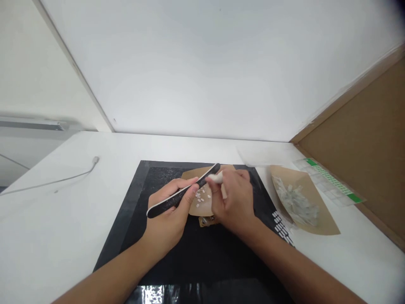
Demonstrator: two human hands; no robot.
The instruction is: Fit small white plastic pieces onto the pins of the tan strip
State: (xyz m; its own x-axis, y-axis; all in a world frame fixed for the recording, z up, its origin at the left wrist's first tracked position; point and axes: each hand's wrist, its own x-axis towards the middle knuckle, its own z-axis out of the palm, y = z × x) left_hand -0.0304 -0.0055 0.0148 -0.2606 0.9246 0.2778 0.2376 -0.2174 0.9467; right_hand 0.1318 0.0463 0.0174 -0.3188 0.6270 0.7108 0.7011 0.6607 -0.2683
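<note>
My left hand (169,211) grips a black nail file (177,197) with a pale edge, tilted with its far end up to the right. My right hand (236,198) is closed in a pinch against the file's upper part. Something white (216,178) shows at its index finger; whether it wraps the finger or is held, I cannot tell. Anything smaller between the fingertips is hidden. Below the hands lies brown paper (196,210) with several small pale oval pieces (198,205) on it. A small gold-coloured item (204,221) sits at its near edge, partly covered by my right hand.
A black mat (196,257) covers the middle of the white table (72,228). Rows of small white pieces (281,228) line its right edge. Farther right are brown paper (325,226) with crumpled translucent strips (297,200) and a clear green-marked case (335,183). A cable (72,176) lies left.
</note>
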